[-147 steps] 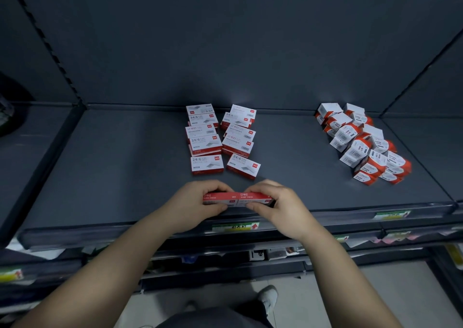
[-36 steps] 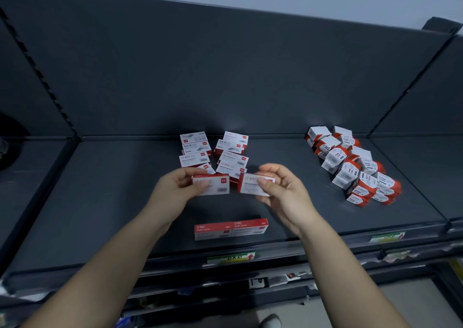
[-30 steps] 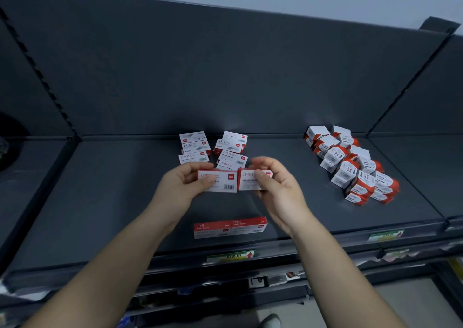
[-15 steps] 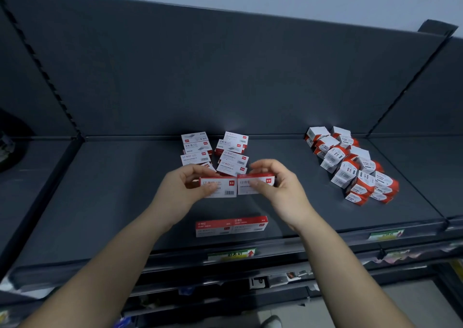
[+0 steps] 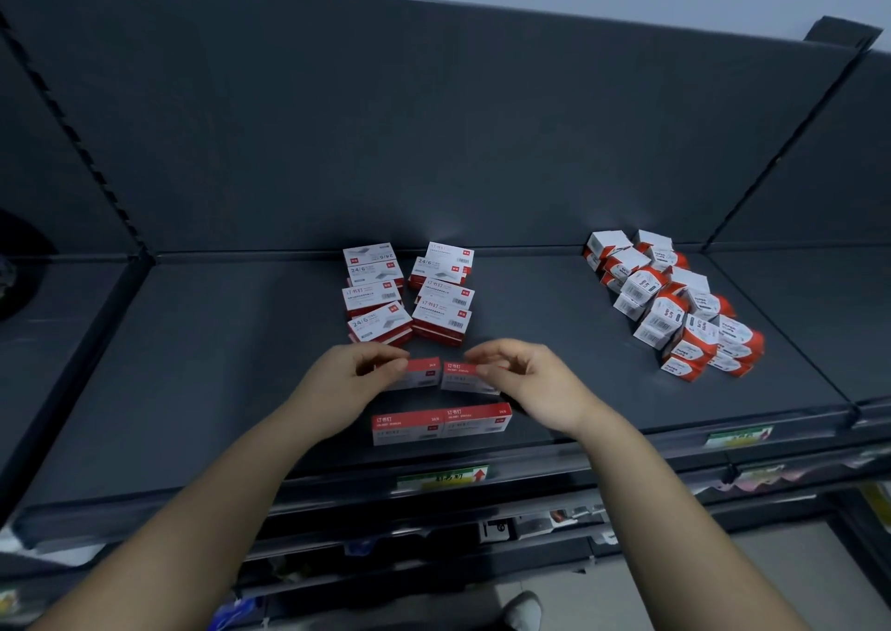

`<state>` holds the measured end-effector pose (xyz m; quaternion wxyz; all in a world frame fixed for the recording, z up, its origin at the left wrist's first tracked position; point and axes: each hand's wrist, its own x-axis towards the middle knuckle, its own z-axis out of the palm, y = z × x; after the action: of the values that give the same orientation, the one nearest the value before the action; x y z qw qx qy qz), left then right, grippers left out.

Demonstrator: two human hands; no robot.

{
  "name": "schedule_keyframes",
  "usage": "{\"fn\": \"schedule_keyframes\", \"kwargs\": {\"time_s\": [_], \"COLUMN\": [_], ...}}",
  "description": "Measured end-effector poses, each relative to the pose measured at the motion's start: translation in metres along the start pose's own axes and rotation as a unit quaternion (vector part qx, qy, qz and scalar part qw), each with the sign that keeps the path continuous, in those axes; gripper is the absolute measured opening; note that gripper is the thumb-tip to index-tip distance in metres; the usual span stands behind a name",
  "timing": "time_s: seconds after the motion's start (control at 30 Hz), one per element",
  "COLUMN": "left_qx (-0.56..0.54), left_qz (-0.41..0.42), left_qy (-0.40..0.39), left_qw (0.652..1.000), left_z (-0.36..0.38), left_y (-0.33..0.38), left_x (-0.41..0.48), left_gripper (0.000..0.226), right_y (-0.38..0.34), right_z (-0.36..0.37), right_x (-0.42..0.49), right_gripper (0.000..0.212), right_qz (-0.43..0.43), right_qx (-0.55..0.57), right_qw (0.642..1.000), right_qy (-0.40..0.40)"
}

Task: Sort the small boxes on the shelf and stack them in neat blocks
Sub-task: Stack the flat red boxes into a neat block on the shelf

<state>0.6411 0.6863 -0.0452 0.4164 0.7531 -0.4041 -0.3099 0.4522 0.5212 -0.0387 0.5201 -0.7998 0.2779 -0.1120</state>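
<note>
While the left hand (image 5: 357, 382) pinches one box (image 5: 425, 374) and the right hand (image 5: 528, 384) its twin (image 5: 462, 379), just behind the front pair (image 5: 441, 425) on the shelf (image 5: 217, 365), placing seems underway: both need setting down flush.

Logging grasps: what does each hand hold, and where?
Left hand pinches the left box at its left end; right hand pinches the right box at its right end.

Single head-worn wide-angle view, looking forward and down, close over the dark shelf (image 5: 193, 389), arms entering from below
</note>
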Motion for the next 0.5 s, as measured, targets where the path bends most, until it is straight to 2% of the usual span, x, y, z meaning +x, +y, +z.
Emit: {"fn": "schedule_keyframes", "kwargs": {"time_s": [0.1, 0.5], "left_qx": [-0.015, -0.035], "left_qz": [-0.001, -0.002], "left_qy": [-0.005, -0.05], "left_qw": [1.0, 0.998], "left_z": [0.0, 0.0], "left_y": [-0.002, -0.007], "left_x": [-0.002, -0.021], "left_gripper": [0.021, 0.022], "right_y": [0.0, 0.004], "right_z": [0.0, 0.003], "right_x": [-0.002, -0.017], "right_gripper": [0.018, 0.019], "right_qz": [0.005, 0.006], "right_qx": [-0.045, -0.011], "right_qw": [0.999, 0.998], "right_qy": [-0.004, -0.065]}}
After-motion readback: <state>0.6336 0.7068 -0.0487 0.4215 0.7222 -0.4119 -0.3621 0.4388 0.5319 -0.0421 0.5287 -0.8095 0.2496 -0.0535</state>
